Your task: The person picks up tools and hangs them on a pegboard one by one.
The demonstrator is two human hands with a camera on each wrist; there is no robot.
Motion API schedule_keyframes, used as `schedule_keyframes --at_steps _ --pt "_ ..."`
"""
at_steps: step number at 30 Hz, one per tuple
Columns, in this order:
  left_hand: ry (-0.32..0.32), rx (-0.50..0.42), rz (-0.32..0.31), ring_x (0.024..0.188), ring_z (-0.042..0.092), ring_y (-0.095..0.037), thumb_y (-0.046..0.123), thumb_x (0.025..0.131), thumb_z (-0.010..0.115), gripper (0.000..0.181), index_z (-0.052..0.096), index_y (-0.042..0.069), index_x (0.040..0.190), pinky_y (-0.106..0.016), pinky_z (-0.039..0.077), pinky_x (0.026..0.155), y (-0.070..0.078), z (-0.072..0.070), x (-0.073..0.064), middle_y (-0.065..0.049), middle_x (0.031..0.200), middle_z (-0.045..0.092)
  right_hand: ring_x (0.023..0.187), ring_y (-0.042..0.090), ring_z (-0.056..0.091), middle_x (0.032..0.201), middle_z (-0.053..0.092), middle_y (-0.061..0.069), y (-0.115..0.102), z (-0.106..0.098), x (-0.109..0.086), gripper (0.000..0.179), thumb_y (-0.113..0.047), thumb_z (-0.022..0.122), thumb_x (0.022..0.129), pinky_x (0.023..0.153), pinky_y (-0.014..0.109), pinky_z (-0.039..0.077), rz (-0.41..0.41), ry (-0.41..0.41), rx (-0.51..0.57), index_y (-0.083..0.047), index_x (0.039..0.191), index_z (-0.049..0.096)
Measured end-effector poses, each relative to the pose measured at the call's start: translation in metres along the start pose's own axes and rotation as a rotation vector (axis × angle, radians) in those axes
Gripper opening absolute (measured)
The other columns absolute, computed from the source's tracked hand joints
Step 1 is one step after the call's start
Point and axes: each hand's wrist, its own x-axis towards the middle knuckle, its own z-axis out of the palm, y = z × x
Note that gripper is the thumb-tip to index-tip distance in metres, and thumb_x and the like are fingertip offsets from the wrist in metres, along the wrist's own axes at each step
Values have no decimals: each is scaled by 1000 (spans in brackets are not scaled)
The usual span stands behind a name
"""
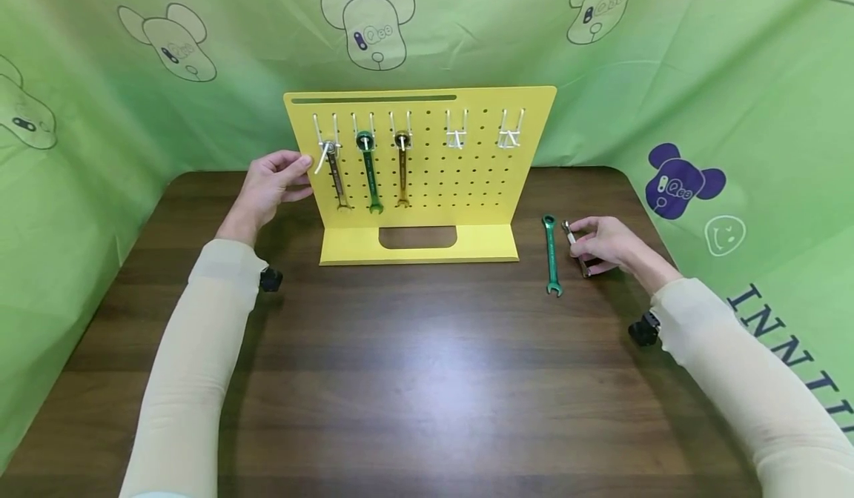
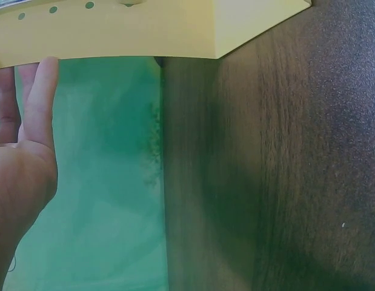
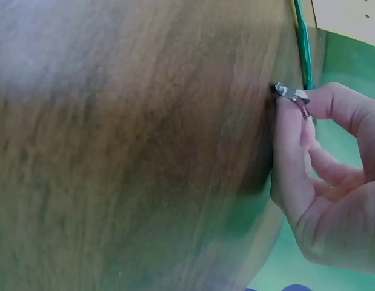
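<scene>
My left hand (image 1: pixel 272 181) holds the left edge of a yellow pegboard (image 1: pixel 460 187), thumb on its front face and other fingers at the edge. In the left wrist view those fingers (image 2: pixel 39 109) reach up to the board's rim. On the board hang a silver wrench (image 1: pixel 336 176), a green wrench (image 1: pixel 371 176) and a bronze-coloured wrench (image 1: pixel 403 168). At the right my right hand (image 1: pixel 610 242) pinches another silver wrench (image 1: pixel 570 236) between thumb and fingers, close over the table. Just left of it lies a second green wrench (image 1: pixel 551 253).
Two white hooks, a middle-right one (image 1: pixel 457 138) and a far-right one (image 1: pixel 509 138), carry no wrench. The board's foot (image 1: pixel 347 246) rests on the brown wooden table (image 1: pixel 400 379). Green printed cloth (image 1: pixel 467 31) hangs behind and at the sides.
</scene>
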Motion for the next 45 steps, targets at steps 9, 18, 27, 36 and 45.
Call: schedule_keyframes --at_steps 9,18,27,36,45 --pt "6 -12 -17 81 71 -16 19 91 78 12 74 9 97 -37 63 80 0 0 1 -5 97 66 83 16 63 101 64 3 2 -8 -2 66 -3 70 92 71 42 65 6 -82 74 5 148 35" --pt "1 -21 -20 80 70 -16 19 91 79 13 74 8 97 -36 64 78 4 1 3 -6 97 66 90 17 65 103 66 -1 -2 -13 -1 72 -4 74 92 75 43 65 29 -116 165 2 151 33" --pt "4 -30 -18 80 71 -16 19 91 79 16 74 6 100 -37 64 79 3 0 5 -5 97 66 93 25 70 115 65 9 -44 -9 -8 68 -4 73 93 78 48 64 -63 -136 201 0 150 36" --pt "-2 -32 -16 80 71 -16 19 91 78 16 74 6 99 -36 64 79 1 -1 4 -5 97 67 86 22 68 108 65 7 -90 13 -15 54 -3 75 91 76 46 65 -142 -197 173 0 139 50" --pt "-1 -22 -25 81 71 -16 20 91 79 13 74 9 98 -41 61 85 2 1 1 -5 98 67 94 29 67 115 63 14 -130 38 -26 55 -4 76 91 76 49 64 -272 -203 170 3 139 51"
